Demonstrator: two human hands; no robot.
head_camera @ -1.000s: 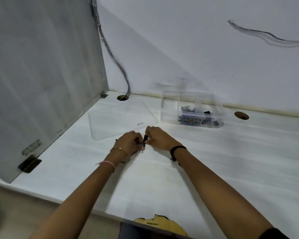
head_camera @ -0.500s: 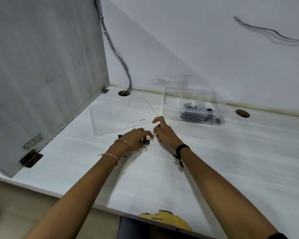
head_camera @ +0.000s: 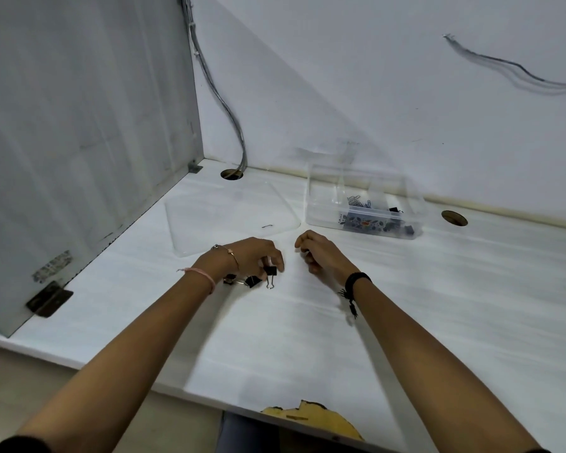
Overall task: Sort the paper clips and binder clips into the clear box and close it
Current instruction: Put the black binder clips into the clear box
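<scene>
My left hand (head_camera: 254,256) pinches a small black binder clip (head_camera: 270,272) just above the white desk. Two more black binder clips (head_camera: 251,281) lie on the desk under that hand. My right hand (head_camera: 321,253) hovers a little to the right with its fingers curled; whether it holds anything I cannot tell. The clear box (head_camera: 363,204) stands open at the back, right of centre, with paper clips and black binder clips in its right part. Its clear lid (head_camera: 229,217) lies flat on the desk to the left of it, with one paper clip (head_camera: 267,226) near the lid's right edge.
A grey partition (head_camera: 79,142) walls off the left side. Two cable holes (head_camera: 231,174) (head_camera: 454,218) open in the desk at the back, and a cable runs up the wall from the left one. The desk's front edge is close to me.
My hands, joined on one clip a second ago, have drawn apart. The left hand stayed low with a binder clip; the right hand moved right and curled.
</scene>
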